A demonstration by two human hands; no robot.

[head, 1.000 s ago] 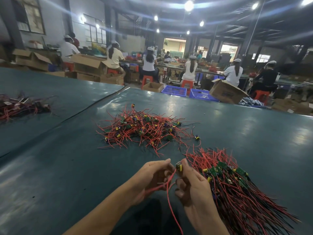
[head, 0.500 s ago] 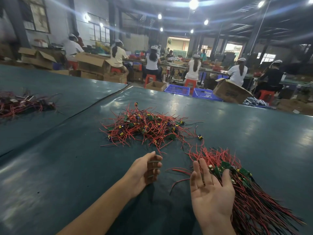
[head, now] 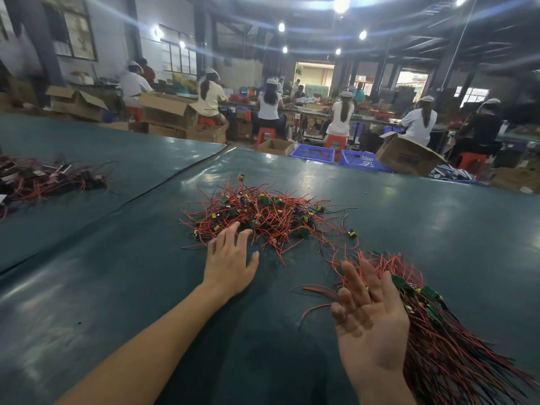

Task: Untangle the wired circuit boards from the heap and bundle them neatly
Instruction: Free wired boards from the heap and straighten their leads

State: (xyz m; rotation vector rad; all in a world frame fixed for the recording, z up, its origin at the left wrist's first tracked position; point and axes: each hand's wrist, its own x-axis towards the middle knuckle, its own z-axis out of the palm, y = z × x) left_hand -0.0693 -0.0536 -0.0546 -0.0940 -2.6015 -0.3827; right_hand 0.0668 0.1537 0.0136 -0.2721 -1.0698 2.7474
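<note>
Red-wired heap (head: 263,217) by left hand (head: 229,264), fingers spread; right hand (head: 371,325) palm-up, fingers loose

Dark green table (head: 117,287) under tangled heap (head: 263,217), aligned bundle (head: 438,331), far-left wire pile (head: 43,178).

light: dim hall, cool cast. sources: round ceiling lamps (head: 341,2), blown out, with streak flares; far doorway (head: 315,76), overexposed. glare: pale sheen patches on the dark green worktop (head: 438,217). shadow: one soft dark patch at lower centre. blur: fingers of the right grip (head: 371,331), probably motion. distortion: wide-angle bowing at the edges. focus: distant workers (head: 270,105) soft.
</note>
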